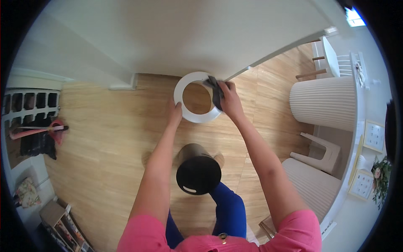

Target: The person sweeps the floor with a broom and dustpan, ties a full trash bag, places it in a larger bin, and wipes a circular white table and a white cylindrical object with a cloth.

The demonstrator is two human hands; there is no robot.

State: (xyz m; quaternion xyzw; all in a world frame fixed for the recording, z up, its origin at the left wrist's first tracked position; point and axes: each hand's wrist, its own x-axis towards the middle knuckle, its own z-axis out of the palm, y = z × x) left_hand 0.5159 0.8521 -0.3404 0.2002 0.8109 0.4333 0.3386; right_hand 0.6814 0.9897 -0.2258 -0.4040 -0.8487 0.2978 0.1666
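A white plastic ring [197,118] with a wide round opening is held up in front of me, above the wood floor. My left hand [174,112] grips its left edge, the thumb on the ring's face. In my right hand [230,100] is a crumpled dark grey cloth [216,91], pressed to the ring's upper right part. The cloth covers that part of the ring. Nearer my body, a black bin [199,171] with a slot handle in its side stands between my feet and hides part of them.
A white wall panel [195,37] rises ahead. At right are a ribbed white table base [322,102], a white stool [327,156] and a white chair [330,60]. At left are a white rack [31,105], a black bag [39,145] and a small bookshelf [58,217].
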